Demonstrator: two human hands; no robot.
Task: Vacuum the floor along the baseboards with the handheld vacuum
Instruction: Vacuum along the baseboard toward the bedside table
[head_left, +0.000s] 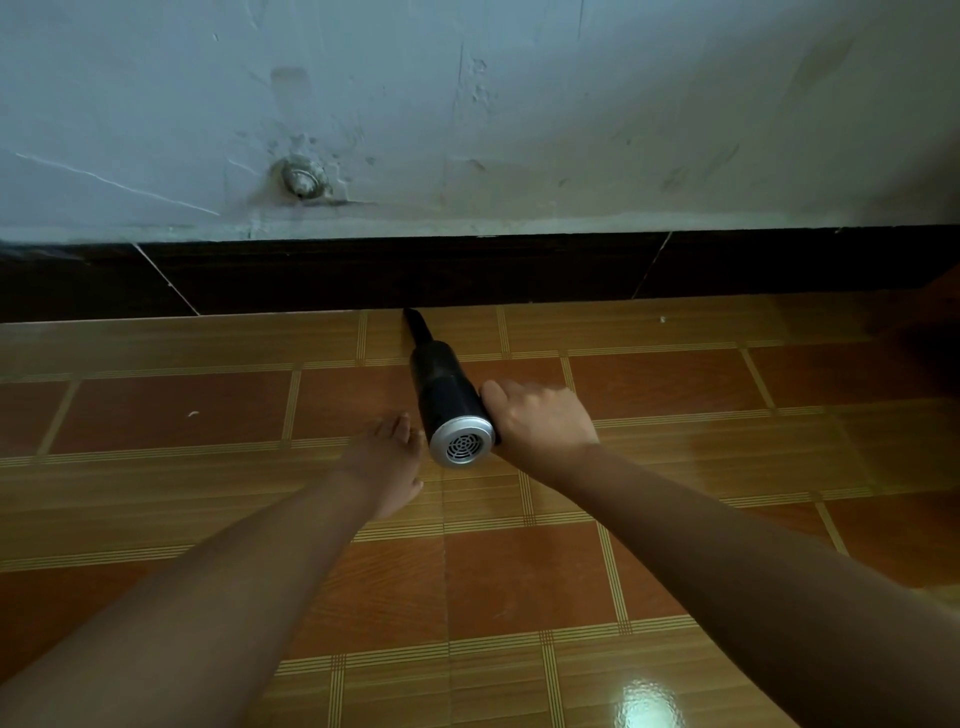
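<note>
The tiled floor (519, 571) runs on past both hands along the dark baseboard (467, 270), so stretches on either side likely still need a pass. The right hand (540, 421) grasps the handheld vacuum (447, 395), its nozzle (418, 327) ahead of the knuckles at the baseboard's foot; the left hand (387, 457) hovers released just beside the vacuum's rear. A pale speck (663, 319) lies uncollected ahead and right of the right hand.

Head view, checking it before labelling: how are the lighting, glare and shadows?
Head view: dim overall; one bright glare patch on the glossy floor tiles at the bottom; the black nozzle of the handheld vacuum almost merges with the dark baseboard; the left hand sits in shade, the right hand gripping the vacuum is lighter; the right edge darkens.
</note>
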